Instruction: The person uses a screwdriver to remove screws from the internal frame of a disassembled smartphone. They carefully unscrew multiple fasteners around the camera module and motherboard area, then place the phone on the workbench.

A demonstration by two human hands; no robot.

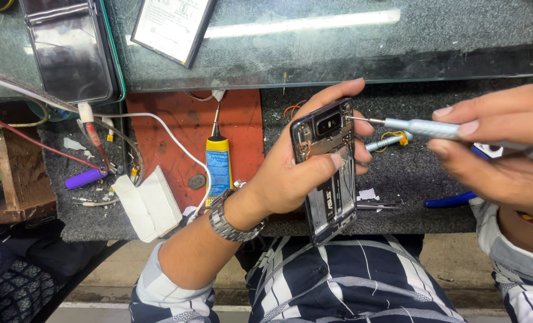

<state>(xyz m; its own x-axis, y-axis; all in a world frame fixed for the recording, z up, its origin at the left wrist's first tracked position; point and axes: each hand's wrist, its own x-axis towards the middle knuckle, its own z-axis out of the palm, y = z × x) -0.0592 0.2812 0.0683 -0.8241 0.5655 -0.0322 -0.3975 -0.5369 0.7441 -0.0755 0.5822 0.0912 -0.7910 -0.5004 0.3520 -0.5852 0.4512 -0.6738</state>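
My left hand (293,173) grips a black smartphone (329,197) with its back cover off, held upright over my lap, camera module at the top. My thumb presses across its middle. A steel watch sits on that wrist. My right hand (493,149) pinches a silver precision screwdriver (419,127) held level, its thin tip touching the phone's upper right edge beside the camera.
A yellow and blue glue tube (219,164) lies on a red mat (188,131). A white charger block (147,203) and cable sit left of it. A second screwdriver (386,142), blue-handled pliers (451,200) and tweezers (377,205) lie on the dark bench. A glass shelf above holds a folded phone (69,51) and a battery (170,27).
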